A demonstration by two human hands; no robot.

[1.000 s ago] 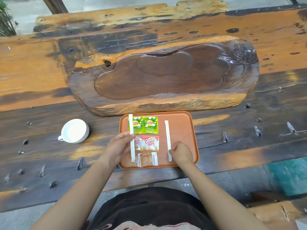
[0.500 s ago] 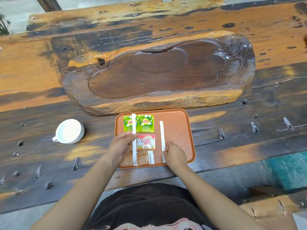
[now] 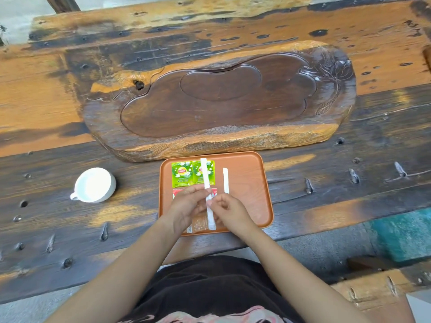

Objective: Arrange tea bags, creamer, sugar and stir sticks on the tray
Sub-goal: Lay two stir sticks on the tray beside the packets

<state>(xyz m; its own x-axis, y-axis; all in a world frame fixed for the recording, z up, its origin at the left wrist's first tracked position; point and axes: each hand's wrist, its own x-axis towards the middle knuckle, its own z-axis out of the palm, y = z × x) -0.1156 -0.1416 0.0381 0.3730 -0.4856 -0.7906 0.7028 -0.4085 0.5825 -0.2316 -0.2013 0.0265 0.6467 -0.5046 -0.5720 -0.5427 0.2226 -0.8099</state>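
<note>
Both hands [image 3: 205,206] pinch one stir stick [image 3: 206,183] — over Lipton tea bags [image 3: 182,173]

**Lighting and Image Quality**

Illumination is soft, even daylight; shadows are faint. Mild glare washes out the white cup [image 3: 94,184] interior. Both hands [image 3: 186,207] show motion blur. Wide-angle distortion bows the table [image 3: 58,220] edges toward the frame corners. Central detail remains moderately sharp.
</note>
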